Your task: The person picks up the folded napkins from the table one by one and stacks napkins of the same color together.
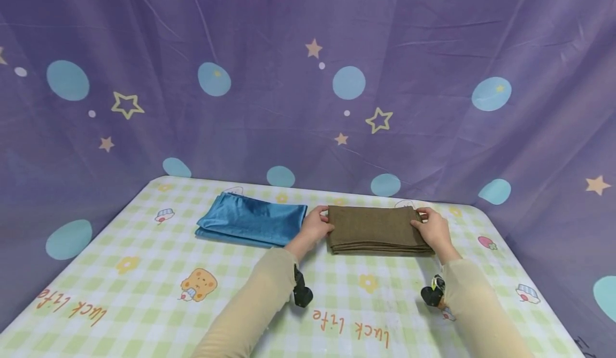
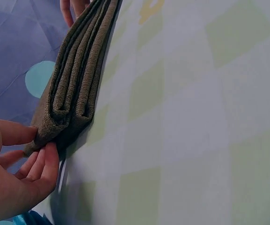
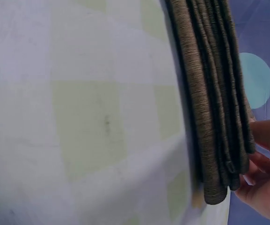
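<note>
A brown cloth (image 1: 372, 228), folded into a thick rectangle, lies on the table with its layered edge toward me. My left hand (image 1: 315, 227) pinches its left end; the left wrist view shows the thumb (image 2: 18, 132) on top and the fingers (image 2: 48, 164) against the underside. At the opposite end, my right hand (image 1: 433, 229) grips the right edge, thumb on the upper face. Several stacked folds of the brown cloth (image 3: 205, 103) show in the right wrist view, partly covering the right fingers (image 3: 261, 171).
A shiny blue folded cloth (image 1: 252, 220) lies left of the brown one, close beside my left hand. Both rest on a green-and-white checked tablecloth (image 1: 159, 304). Behind the table hangs a purple curtain (image 1: 269, 117) with stars and blue spots.
</note>
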Tool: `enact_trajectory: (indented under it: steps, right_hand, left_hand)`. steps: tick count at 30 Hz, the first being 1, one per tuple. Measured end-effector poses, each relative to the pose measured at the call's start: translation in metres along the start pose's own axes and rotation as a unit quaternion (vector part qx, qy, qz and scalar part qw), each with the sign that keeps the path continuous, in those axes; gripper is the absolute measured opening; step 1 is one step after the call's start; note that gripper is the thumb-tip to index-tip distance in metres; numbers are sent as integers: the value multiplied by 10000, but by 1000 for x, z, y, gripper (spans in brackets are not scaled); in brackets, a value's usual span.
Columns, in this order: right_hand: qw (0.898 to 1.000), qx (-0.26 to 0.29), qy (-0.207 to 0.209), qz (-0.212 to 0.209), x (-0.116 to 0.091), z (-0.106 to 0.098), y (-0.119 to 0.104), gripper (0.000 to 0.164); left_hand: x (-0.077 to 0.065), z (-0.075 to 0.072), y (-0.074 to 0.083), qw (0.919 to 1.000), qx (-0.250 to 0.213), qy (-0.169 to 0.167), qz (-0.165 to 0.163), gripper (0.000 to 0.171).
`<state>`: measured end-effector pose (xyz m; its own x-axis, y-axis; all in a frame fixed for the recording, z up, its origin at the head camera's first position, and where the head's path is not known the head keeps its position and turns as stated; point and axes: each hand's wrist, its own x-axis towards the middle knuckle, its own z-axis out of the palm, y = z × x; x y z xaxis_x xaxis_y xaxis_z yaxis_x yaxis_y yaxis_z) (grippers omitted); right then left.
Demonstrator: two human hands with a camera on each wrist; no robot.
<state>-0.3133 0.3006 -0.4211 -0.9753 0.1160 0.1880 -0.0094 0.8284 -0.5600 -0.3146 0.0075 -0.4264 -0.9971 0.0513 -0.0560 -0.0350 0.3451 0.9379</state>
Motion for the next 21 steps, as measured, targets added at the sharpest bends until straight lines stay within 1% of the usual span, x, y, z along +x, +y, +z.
enact_trajectory:
  steps: [3,5,8,11,18,21]
  right_hand:
    - [10000,-28,65,9,-2,2,0,39]
    - [9999,-79,84,25,-3,2,-2,38]
    - [9996,-226,49,133,-4,2,-4,37]
    - [9989,-395,-41,263,-5,2,-5,37]
    - [9978,-462,-182,444,-7,1,-8,39]
    - [9972,-503,-246,492,-7,1,-9,39]
  left_hand:
    - [-2,-1,-1,9997,162,16,187,52]
    - [-5,-1,0,9986,416,40,328,48]
    - [-8,-3,1,9946,884,42,546,44]
    - [-11,-4,3,9916,1145,4,604,43]
    - [-13,-5,4,9911,1215,-75,545,44]
    - [-14,-6,3,9900,1286,-82,577,44]
